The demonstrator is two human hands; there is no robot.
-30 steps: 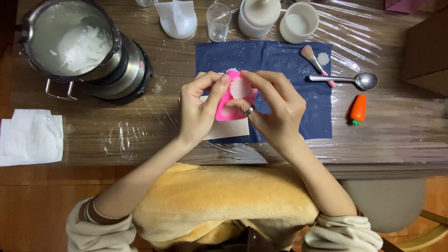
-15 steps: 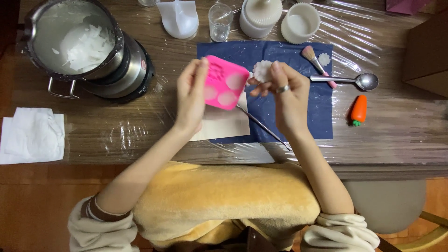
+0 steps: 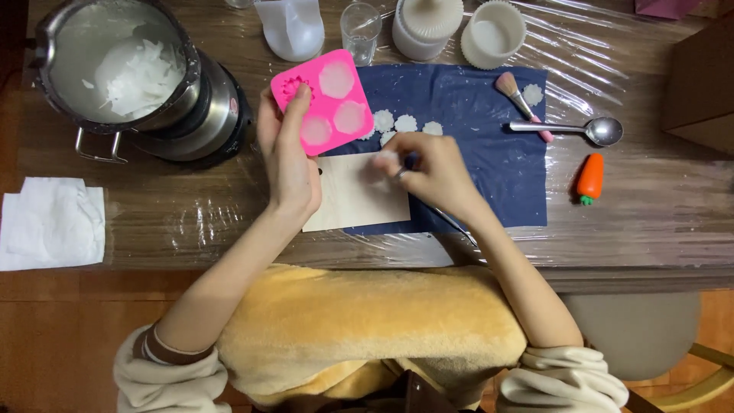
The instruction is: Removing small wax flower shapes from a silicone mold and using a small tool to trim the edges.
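At nine o'clock on the plastic-wrapped wooden table lies a folded white paper towel. At ten o'clock stands a round stainless-steel melting pot with white wax flakes inside.

Just right of the pot, the left hand is closed on a pink silicone mould with four round cavities, the fingers clamped over its lower left corner and the mould tilted above the table. Three cavities show pale white fill; the one under the fingertips shows a flower pattern. Behind it at twelve o'clock stand a translucent measuring cup, a small clear glass, a white ribbed candle jar and a white fluted round cup.

At centre a pale rectangular wooden card lies on a dark blue cloth mat. The right hand rests just right of the card, fingertips pinched together on something small and white; what it is cannot be told. Small white flower-shaped wax pieces lie on the mat just above that hand.

At two o'clock lie a small pink-handled brush and a metal spoon, crossing each other. At three o'clock lies an orange carrot-shaped figure.
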